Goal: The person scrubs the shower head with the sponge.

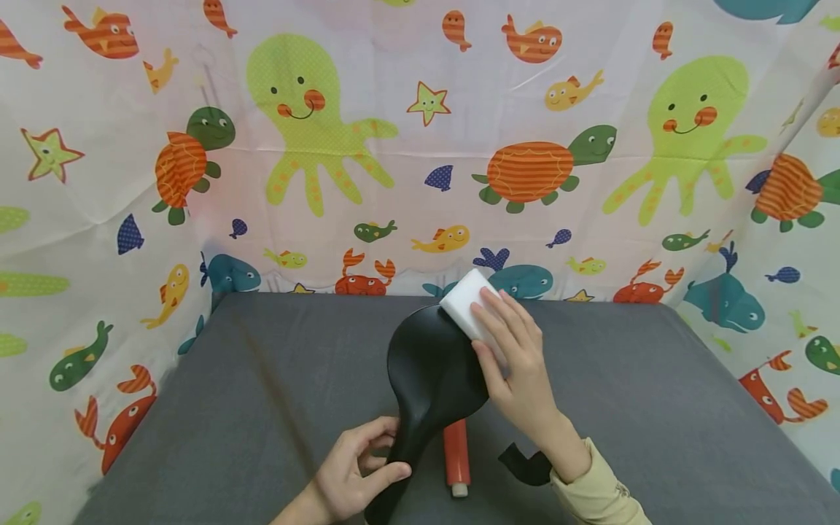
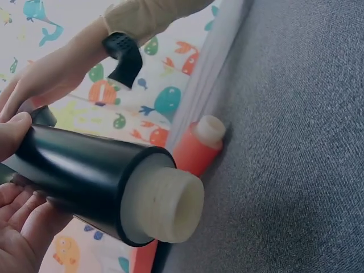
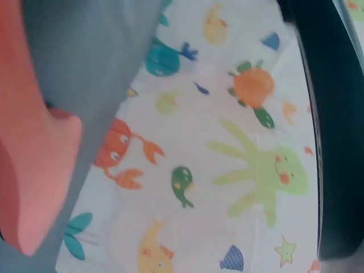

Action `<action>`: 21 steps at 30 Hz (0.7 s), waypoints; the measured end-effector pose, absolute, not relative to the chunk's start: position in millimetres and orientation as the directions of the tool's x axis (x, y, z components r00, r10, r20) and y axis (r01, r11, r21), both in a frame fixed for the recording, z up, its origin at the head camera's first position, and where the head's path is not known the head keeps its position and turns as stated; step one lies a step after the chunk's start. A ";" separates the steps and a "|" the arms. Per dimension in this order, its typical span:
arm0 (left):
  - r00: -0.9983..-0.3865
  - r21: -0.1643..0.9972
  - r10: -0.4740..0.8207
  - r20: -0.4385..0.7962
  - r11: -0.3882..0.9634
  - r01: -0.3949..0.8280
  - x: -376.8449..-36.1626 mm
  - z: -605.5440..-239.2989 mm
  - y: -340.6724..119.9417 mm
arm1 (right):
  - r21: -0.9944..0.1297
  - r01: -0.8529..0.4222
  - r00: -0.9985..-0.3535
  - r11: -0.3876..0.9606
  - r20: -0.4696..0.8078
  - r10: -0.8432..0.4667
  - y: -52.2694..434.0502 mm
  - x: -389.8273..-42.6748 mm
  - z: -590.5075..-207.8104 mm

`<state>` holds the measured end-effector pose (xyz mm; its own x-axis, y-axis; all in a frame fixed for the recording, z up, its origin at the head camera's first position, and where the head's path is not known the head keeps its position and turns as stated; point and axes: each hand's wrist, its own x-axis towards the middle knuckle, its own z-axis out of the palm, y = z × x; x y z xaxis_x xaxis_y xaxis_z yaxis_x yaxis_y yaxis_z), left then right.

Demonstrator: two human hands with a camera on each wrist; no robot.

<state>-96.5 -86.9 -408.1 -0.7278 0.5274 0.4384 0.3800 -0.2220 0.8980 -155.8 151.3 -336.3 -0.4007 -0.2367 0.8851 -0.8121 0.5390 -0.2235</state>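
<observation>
A black paddle (image 1: pixel 429 364) with a wide rounded head is held up at a tilt over the table. My left hand (image 1: pixel 361 467) grips its handle, thumb on one side and fingers on the other. In the left wrist view, the handle (image 2: pixel 85 176) ends in a hollow cream-coloured plug (image 2: pixel 185 207). My right hand (image 1: pixel 515 357) holds a white sponge (image 1: pixel 462 300) against the upper right edge of the paddle's head. Beneath the black paddle lies a red one, its handle (image 1: pixel 456 456) showing; its red body (image 3: pixel 34 148) fills the left of the right wrist view.
A grey cloth (image 1: pixel 295 350) covers the table. Behind and at the sides hangs a white curtain (image 1: pixel 394 240) printed with sea animals. A dark strap (image 1: pixel 527 467) dangles by my right wrist.
</observation>
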 end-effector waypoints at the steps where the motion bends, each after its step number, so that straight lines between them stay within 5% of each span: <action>1: -0.727 0.896 0.526 0.442 -0.216 0.388 -96.2 -408.0 -86.6 | -0.251 -0.796 -0.429 0.551 0.876 -0.222 152.8 -156.1 -335.0; 5: -0.734 0.882 0.491 0.469 -0.227 0.412 -96.0 -408.1 -86.2 | -0.223 -0.792 -0.419 0.568 0.875 -0.241 150.4 -149.2 -339.8; 15: -0.739 0.846 0.423 0.524 -0.357 0.396 -101.0 -411.5 -84.7 | 0.065 -0.896 -0.191 0.439 0.837 -0.513 115.8 -108.4 -372.9; 21: -0.755 0.873 0.454 0.474 -0.353 0.336 -100.8 -411.8 -85.4 | 0.055 -0.894 -0.201 0.445 0.839 -0.506 124.2 -118.6 -361.6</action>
